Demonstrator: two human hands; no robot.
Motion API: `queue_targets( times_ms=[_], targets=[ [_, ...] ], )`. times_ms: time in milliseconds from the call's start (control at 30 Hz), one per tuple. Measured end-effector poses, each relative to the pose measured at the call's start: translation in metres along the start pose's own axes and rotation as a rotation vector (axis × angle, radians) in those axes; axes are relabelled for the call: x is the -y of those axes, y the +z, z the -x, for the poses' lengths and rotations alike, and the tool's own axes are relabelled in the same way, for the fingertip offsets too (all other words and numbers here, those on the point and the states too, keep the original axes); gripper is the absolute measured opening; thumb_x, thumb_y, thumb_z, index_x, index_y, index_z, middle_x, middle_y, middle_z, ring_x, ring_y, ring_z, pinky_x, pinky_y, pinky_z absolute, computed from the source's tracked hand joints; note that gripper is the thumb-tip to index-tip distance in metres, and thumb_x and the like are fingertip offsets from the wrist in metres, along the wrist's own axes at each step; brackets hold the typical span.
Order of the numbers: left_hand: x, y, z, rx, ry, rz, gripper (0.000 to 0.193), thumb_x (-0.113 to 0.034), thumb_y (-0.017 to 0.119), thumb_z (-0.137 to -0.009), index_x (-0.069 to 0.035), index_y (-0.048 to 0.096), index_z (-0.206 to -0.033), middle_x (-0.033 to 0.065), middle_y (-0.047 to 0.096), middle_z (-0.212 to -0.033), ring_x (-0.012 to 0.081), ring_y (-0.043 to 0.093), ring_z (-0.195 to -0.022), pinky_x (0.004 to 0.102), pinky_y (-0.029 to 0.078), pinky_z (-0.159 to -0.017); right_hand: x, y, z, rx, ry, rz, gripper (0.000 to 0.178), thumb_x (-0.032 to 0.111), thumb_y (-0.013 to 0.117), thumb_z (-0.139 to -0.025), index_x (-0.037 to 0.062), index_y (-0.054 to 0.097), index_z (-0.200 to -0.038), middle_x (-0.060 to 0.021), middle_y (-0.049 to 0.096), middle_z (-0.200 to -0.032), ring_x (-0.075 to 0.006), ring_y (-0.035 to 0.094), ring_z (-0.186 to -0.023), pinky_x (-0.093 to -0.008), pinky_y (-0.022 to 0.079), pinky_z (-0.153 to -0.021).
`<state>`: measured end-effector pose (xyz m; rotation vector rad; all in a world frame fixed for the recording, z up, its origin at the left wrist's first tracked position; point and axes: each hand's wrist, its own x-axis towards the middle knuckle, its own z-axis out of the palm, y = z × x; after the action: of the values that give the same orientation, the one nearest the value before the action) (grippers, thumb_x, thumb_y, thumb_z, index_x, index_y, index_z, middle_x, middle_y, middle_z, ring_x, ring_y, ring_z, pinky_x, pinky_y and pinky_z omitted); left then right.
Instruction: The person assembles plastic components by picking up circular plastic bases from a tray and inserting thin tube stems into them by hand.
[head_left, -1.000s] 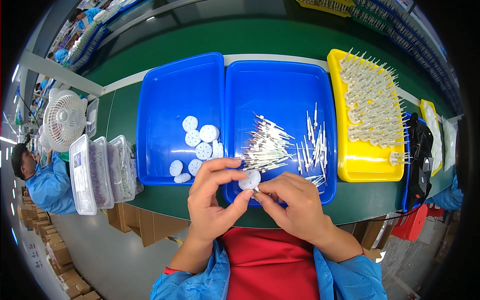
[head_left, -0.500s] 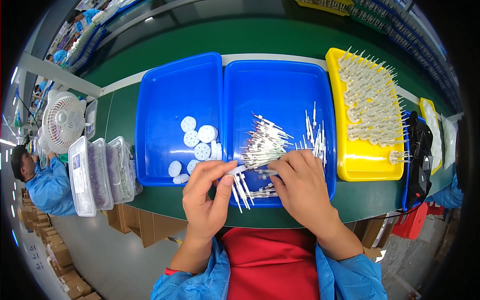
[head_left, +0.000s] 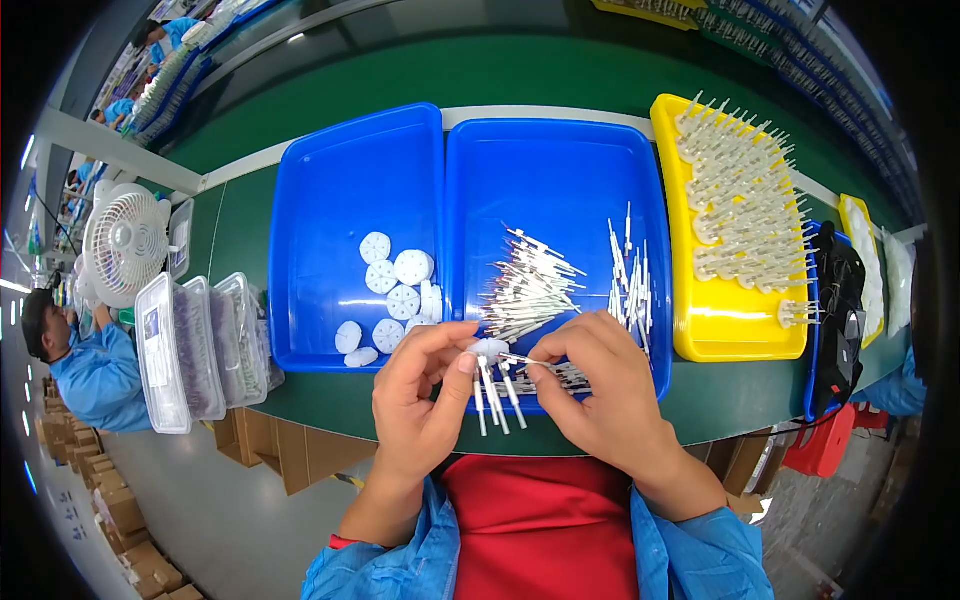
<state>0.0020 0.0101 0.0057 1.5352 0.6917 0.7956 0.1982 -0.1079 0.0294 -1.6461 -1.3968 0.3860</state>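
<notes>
A white disc (head_left: 488, 347) sits between the two hands, gripped by the thumb and fingers of the left hand (head_left: 422, 392), with several white sticks (head_left: 494, 402) poking from it toward the wearer. The right hand (head_left: 606, 392) pinches another thin stick (head_left: 517, 358) beside the disc; whether its tip is seated cannot be told. A sideways push from this hand could bend that stick or miss its hole. The disc is held only near its edge, so a hard press might twist it from the left hand and shake loose any poorly seated sticks. Just beyond the hands, the middle blue tray (head_left: 550, 180) holds a stick pile (head_left: 530, 290), which a low knuckle could scatter. Beyond the left hand, spare discs (head_left: 403, 302) lie in another blue tray (head_left: 340, 180). Beyond the right hand, a yellow tray (head_left: 745, 338) carries crowded stick-filled discs (head_left: 745, 205); careless reaching could snag them.
</notes>
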Motion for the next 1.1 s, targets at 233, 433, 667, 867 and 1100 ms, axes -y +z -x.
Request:
queue_targets(
  times_ms=[233, 433, 667, 867, 1100],
  targets=[
    [-0.001, -0.001, -0.001, 0.01, 0.051, -0.054, 0.025, 0.004, 0.071, -0.111, 0.005, 0.074, -0.136, 0.0111, 0.074, -0.12, 0.0121, 0.075, -0.098, 0.0249, 0.058, -0.084, -0.002, 0.002, 0.004, 0.008, -0.01, -0.026, 0.017, 0.001, 0.083, -0.091, 0.0045, 0.076, -0.106, -0.0098, 0.072, -0.092, -0.0312, 0.069, -0.083, -0.0434, 0.053, -0.073],
    [-0.008, 0.0, -0.002, -0.002, 0.054, -0.089, 0.022, 0.004, 0.074, -0.108, 0.005, 0.078, -0.13, 0.0131, 0.075, -0.122, 0.0136, 0.075, -0.098, 0.0259, 0.059, -0.083, -0.001, -0.001, 0.005, -0.004, 0.03, -0.044, 0.02, -0.001, 0.082, -0.09, 0.0033, 0.077, -0.109, -0.0097, 0.073, -0.089, -0.0296, 0.07, -0.081, -0.0421, 0.055, -0.072],
    [-0.01, -0.003, -0.006, 0.111, 0.148, -0.197, 0.025, 0.007, 0.08, -0.101, 0.003, 0.08, -0.125, 0.0173, 0.077, -0.124, 0.0197, 0.077, -0.1, 0.0299, 0.063, -0.08, 0.005, 0.001, 0.005, 0.018, 0.105, -0.115, 0.015, 0.003, 0.087, -0.094, 0.0019, 0.078, -0.106, -0.0091, 0.074, -0.088, -0.0264, 0.073, -0.079, -0.0389, 0.055, -0.069],
    [-0.007, 0.002, -0.005, 0.098, 0.174, -0.161, 0.027, 0.006, 0.085, -0.096, 0.004, 0.08, -0.123, 0.0182, 0.077, -0.124, 0.0213, 0.08, -0.1, 0.0309, 0.066, -0.082, 0.006, 0.001, 0.006, 0.058, 0.191, -0.124, 0.016, 0.009, 0.091, -0.097, 0.0031, 0.078, -0.105, -0.0089, 0.074, -0.087, -0.0208, 0.069, -0.066, -0.0346, 0.052, -0.058],
    [-0.001, 0.004, -0.005, 0.073, 0.176, -0.187, 0.026, 0.002, 0.092, -0.094, 0.005, 0.08, -0.117, 0.0159, 0.079, -0.117, 0.02, 0.082, -0.095, 0.03, 0.068, -0.081, 0.007, 0.002, 0.008, 0.059, 0.168, -0.115, 0.014, 0.007, 0.09, -0.097, 0.0031, 0.078, -0.102, -0.0085, 0.073, -0.086, -0.0198, 0.068, -0.064, -0.0343, 0.052, -0.057]
  ],
)
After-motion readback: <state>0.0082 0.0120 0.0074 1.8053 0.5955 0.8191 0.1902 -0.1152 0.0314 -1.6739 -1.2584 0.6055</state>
